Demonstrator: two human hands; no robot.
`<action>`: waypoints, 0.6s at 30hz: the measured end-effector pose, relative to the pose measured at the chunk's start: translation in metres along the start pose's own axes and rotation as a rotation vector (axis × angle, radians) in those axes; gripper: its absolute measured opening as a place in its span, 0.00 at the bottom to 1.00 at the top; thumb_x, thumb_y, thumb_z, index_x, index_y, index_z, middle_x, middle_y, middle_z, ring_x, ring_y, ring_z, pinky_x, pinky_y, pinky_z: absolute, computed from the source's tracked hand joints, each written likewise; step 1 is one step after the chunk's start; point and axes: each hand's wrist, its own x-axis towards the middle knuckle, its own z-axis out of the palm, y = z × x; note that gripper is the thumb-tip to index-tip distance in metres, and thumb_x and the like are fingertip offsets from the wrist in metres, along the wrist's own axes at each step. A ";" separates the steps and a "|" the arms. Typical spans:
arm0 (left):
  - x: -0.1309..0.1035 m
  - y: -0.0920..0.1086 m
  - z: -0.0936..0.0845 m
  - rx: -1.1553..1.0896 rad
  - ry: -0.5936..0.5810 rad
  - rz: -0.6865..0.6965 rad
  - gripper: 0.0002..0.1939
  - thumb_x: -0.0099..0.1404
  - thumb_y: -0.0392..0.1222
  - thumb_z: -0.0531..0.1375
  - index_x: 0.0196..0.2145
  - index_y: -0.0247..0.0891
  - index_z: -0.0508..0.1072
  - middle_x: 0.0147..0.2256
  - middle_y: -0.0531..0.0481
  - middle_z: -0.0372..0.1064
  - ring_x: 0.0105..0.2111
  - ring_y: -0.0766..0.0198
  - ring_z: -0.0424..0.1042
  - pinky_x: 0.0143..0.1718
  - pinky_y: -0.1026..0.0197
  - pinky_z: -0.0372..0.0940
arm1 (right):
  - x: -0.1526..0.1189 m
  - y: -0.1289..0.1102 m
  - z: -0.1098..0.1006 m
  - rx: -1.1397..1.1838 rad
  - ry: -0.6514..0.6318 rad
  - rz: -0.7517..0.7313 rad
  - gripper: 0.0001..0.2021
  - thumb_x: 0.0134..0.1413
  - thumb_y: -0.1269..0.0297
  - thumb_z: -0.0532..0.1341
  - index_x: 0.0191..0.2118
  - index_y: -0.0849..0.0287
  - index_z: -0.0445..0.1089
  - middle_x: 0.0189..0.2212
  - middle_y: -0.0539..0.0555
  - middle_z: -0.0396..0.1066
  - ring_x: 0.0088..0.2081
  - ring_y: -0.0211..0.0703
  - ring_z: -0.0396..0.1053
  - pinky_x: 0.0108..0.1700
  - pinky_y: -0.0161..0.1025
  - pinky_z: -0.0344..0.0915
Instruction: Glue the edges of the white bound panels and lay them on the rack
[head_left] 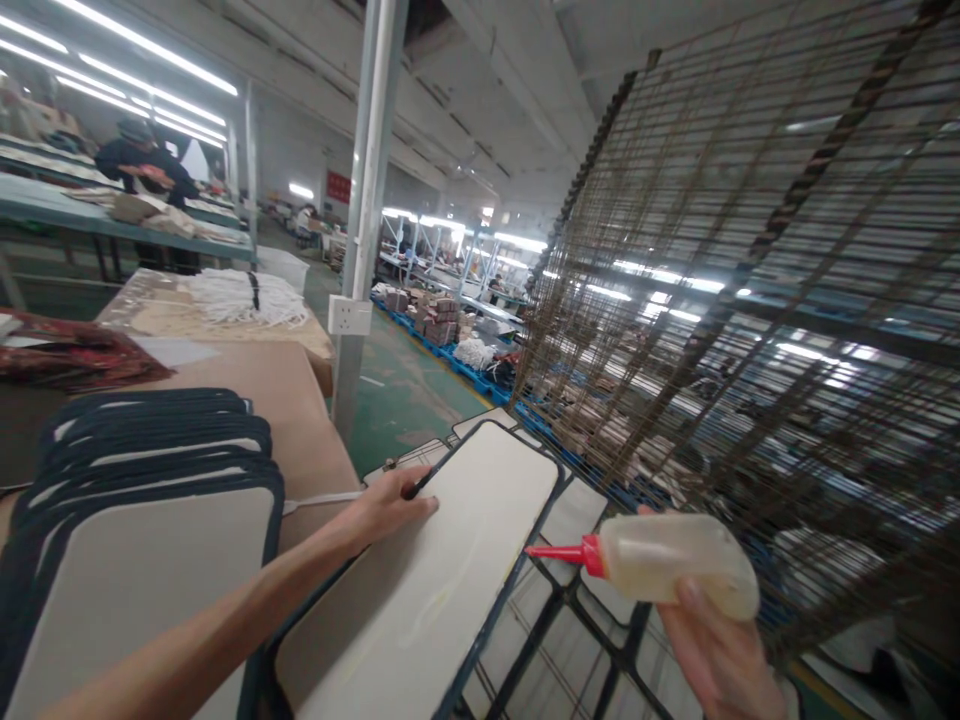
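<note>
My left hand [401,505] grips the left edge of a white rounded panel with a dark border [491,500], thumb on its face. The panel is held tilted, and yellowish streaks mark its surface and right edge. In my right hand [712,640] is a translucent squeeze bottle [675,560] with a red nozzle, lying sideways and partly filled with pale liquid. Its nozzle tip points left at the panel's right edge; I cannot tell whether it touches. A stack of similar dark-edged panels [172,560] leans at the left.
More panels [577,520] lie on a wire rack below. Tilted wire mesh shelves [675,250] rise at the right. A brown table [300,400] holds a bundle of white strips [244,297]. A metal post [364,200] stands behind; a co-worker [142,170] is at a far bench.
</note>
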 end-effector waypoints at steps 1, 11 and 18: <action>0.000 0.000 0.000 0.004 0.006 -0.008 0.18 0.49 0.48 0.61 0.35 0.34 0.73 0.30 0.51 0.72 0.31 0.59 0.70 0.31 0.63 0.63 | -0.001 -0.002 0.001 0.000 -0.005 0.014 0.36 0.28 0.68 0.73 0.51 0.51 0.68 0.42 0.54 0.73 0.53 0.54 0.64 0.60 0.56 0.52; -0.002 -0.006 0.001 -0.177 0.059 -0.132 0.22 0.47 0.47 0.63 0.39 0.33 0.72 0.30 0.50 0.74 0.27 0.60 0.71 0.28 0.63 0.64 | -0.011 0.001 0.017 -0.086 0.035 0.064 0.38 0.23 0.68 0.73 0.50 0.47 0.68 0.46 0.50 0.72 0.56 0.53 0.60 0.64 0.51 0.28; -0.001 -0.012 -0.002 -0.222 0.116 -0.176 0.24 0.45 0.46 0.65 0.40 0.32 0.72 0.28 0.49 0.75 0.24 0.61 0.71 0.25 0.63 0.63 | -0.016 0.008 0.019 -0.148 0.107 0.133 0.42 0.17 0.65 0.74 0.50 0.50 0.68 0.46 0.53 0.71 0.56 0.61 0.59 0.63 0.57 0.38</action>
